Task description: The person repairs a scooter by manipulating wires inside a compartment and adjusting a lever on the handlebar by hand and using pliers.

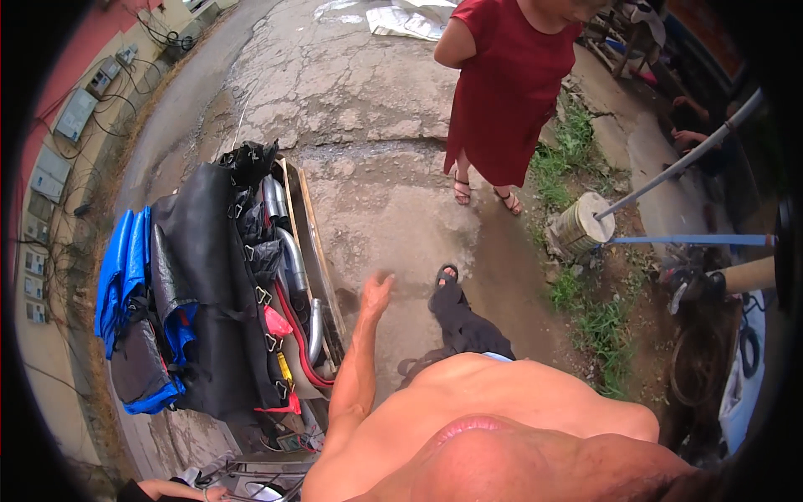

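Note:
My left hand (377, 290) is stretched out in front of me at the end of a bare arm, fingers loosely apart and holding nothing. It hangs over cracked concrete ground (376, 192), just right of a loaded vehicle (297, 276) with metal pipes. That load is covered with black bags (209, 276) and blue bags (121, 276), tied with straps and hooks. My foot in a dark sandal (447, 276) steps forward beside the hand. My right hand is out of the picture.
A person in a red dress (506, 92) and sandals stands ahead on the concrete. A round cement block (583, 224) holding a slanted metal pole sits by grass at right. Another person's arm (171, 489) shows at the lower left. A wall with meter boxes runs along the left.

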Available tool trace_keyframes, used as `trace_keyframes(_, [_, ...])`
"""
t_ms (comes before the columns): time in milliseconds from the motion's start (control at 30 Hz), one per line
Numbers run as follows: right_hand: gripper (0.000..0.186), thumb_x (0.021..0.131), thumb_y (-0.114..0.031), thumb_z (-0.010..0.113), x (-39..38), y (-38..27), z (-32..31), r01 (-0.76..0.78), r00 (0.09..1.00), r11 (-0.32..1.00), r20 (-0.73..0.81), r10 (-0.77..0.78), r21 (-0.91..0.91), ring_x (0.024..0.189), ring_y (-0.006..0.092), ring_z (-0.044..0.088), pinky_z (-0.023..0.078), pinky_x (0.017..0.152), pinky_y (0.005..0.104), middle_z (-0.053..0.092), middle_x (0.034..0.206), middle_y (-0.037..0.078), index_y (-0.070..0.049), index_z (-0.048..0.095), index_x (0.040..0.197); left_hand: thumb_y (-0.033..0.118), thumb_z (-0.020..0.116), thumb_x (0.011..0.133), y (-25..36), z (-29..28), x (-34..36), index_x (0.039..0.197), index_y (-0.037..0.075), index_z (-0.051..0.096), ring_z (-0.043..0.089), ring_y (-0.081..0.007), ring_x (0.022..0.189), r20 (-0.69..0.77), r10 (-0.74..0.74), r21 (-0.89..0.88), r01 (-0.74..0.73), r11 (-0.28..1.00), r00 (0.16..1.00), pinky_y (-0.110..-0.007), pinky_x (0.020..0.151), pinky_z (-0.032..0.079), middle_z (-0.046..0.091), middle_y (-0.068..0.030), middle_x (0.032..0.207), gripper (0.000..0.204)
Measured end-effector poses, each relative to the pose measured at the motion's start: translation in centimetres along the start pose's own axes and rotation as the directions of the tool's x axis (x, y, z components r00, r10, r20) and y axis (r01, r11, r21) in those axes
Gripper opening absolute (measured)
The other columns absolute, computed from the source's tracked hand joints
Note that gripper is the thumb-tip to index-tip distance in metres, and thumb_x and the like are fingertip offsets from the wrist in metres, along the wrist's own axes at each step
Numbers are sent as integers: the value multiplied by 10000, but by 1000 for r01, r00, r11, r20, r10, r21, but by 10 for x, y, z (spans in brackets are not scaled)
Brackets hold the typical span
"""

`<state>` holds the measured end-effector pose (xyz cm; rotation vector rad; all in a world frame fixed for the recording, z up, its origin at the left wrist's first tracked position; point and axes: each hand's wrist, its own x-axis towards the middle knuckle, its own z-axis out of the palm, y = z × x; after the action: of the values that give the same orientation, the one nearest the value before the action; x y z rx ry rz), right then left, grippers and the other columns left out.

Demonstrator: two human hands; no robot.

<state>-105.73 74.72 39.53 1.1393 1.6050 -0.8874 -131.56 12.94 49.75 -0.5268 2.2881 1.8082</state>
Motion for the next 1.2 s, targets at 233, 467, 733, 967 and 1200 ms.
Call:
trace_keyframes(233, [212,974,-267,579,11,-461,6,425,905,905,-11,-425,11,645,130,605,459,508,298,670,823,36,-61,619,942,175,612,909,-96,-88,115,1063,-18,635,631,-187,616,-196,-593,-54,595,802,781,-302,484,450,679,-108,827,248])
trace_keyframes(467, [259,970,-265,583,-50,-876,58,661,737,738,67,-672,135,684,131,639,499,568,287,685,869,44,-44,657,1083,208,594,915,-35,-95,203,1058,5,647,645,-206,647,-58,-831,-97,825,556,553,-345,523,481,677,-101,829,254])
trace_keyframes(733, [241,953,-259,589,23,-1067,23,436,898,871,-164,-408,226,667,172,668,526,574,318,703,845,56,-52,656,1057,219,588,923,80,-202,619,1106,37,619,639,-201,655,-6,-796,-66,794,604,605,-346,532,476,669,-85,842,260])
trace_keyframes(967, [164,941,-223,576,58,-1168,-24,81,997,788,-45,-68,611,541,169,557,383,397,296,635,776,70,-67,626,941,193,603,944,351,-317,1163,1132,19,594,598,-138,587,-191,-307,-60,302,952,932,-250,443,393,643,-44,814,257])
trace_keyframes(1200, [230,948,-278,562,131,-1406,-136,-40,999,973,3,40,227,585,183,583,441,489,335,651,766,61,-65,648,948,246,605,968,705,-34,1482,1231,24,617,655,-156,853,258,249,88,-280,956,933,-290,747,488,701,-80,1017,344])
